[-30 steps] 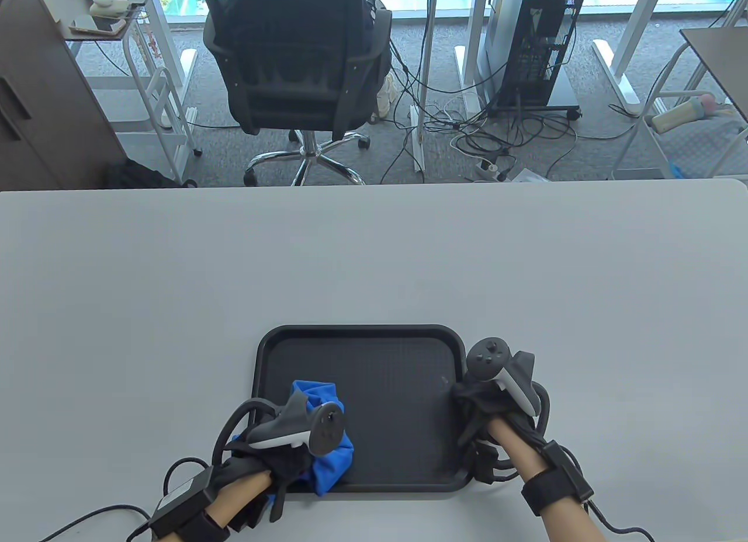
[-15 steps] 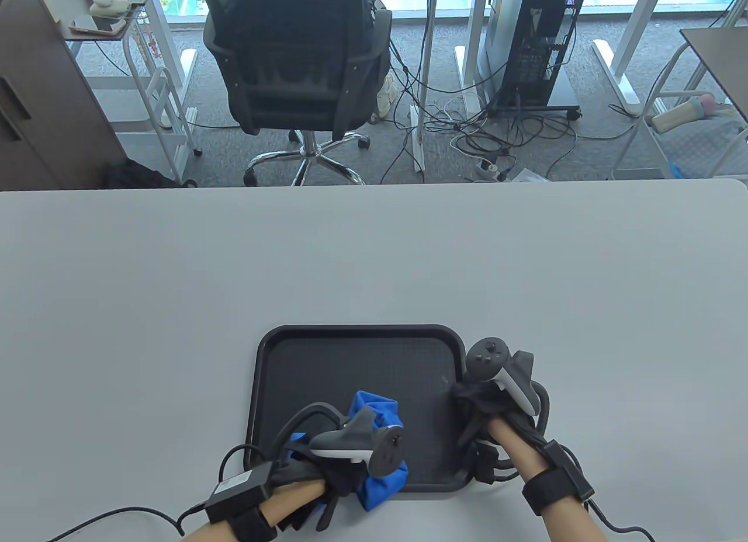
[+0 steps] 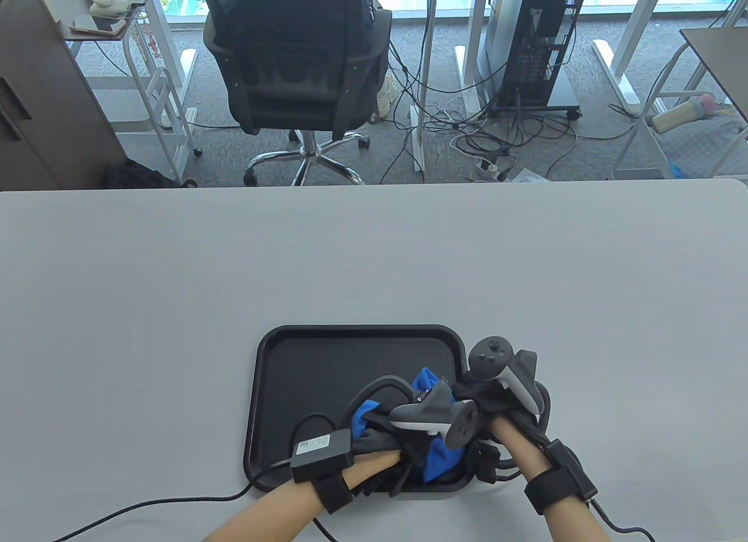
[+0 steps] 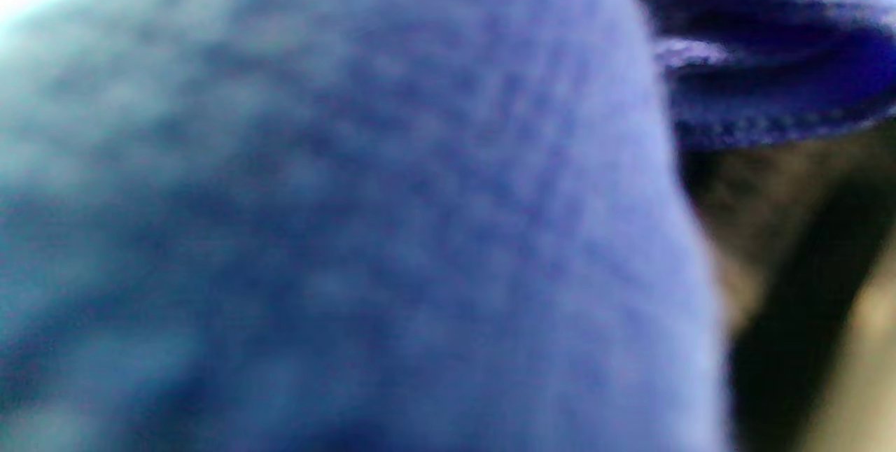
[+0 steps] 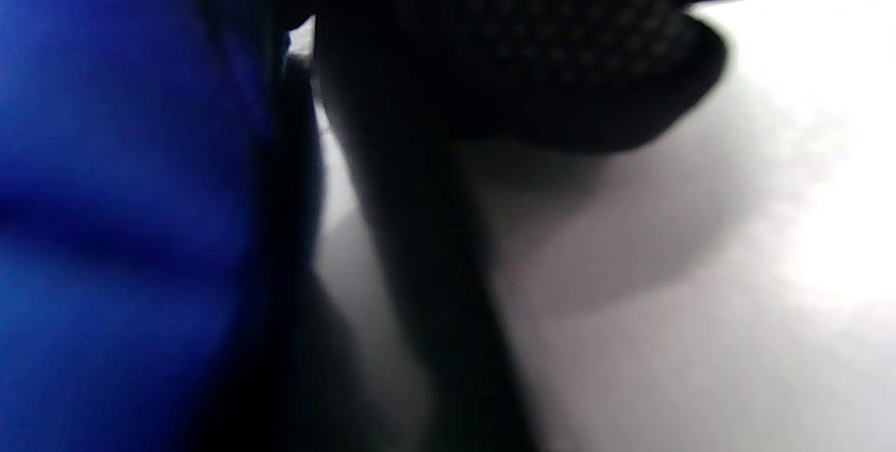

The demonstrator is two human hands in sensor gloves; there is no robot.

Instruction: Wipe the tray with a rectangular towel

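No text, brand or number can be read in any view. The small black box [image 3: 320,450] strapped above the left wrist, in the lower middle of the table view, bears a pale label with print too small to make out.

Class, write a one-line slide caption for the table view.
Left hand presses a bunched blue towel on the black tray; right hand at its right rim.

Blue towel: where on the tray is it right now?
In the table view, the blue towel is bunched under the left hand in the tray's near-right corner, right beside the right hand at the tray's right rim.
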